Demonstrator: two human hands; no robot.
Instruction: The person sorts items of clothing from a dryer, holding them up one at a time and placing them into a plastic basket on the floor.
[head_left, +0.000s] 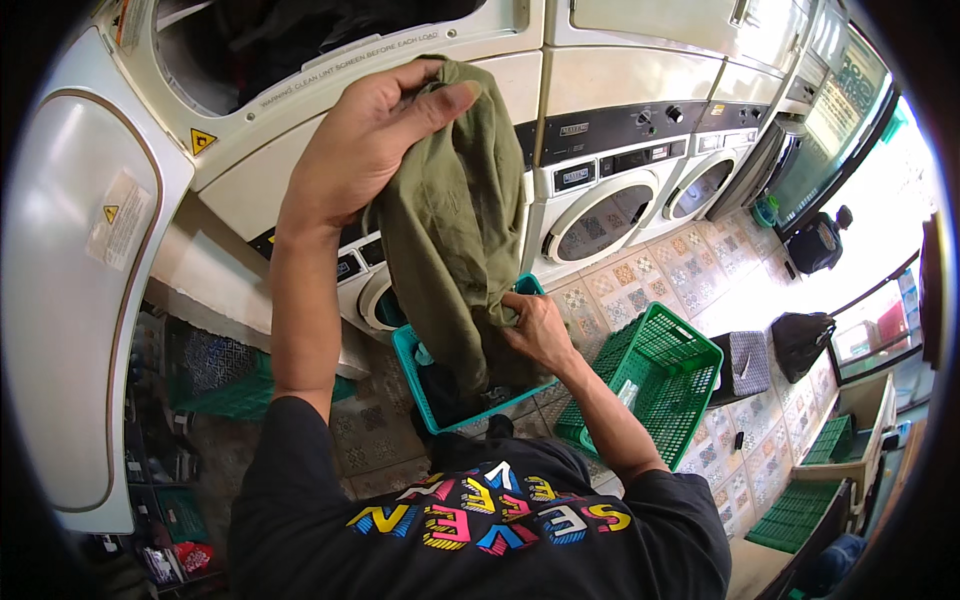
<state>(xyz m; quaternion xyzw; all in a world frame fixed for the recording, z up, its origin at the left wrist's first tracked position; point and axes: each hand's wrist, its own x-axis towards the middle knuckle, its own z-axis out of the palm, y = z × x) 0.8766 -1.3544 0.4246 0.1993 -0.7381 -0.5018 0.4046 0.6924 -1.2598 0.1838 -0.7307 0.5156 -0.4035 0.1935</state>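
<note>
An olive-green cloth garment (457, 202) hangs between my two hands in front of the machines. My left hand (375, 127) pinches its upper end, thumb on top, just below the rim of an open dryer (345, 64). Lower down, my right hand (536, 326) grips a bunched fold of the same garment. The cloth's lower end hangs over a teal plastic basket (409, 375) on the floor, which holds dark clothes (442, 397). Dark laundry (300, 41) also shows inside the dryer drum. The garment hides part of the basket and of the washer behind it.
The dryer door (90, 300) stands open at left. Front-loading washers (600, 217) line the wall. A green perforated basket (675, 382) stands at my right, near a black bag (802, 341). A person (817, 240) is by the bright doorway. Another filled basket (217, 375) sits at lower left.
</note>
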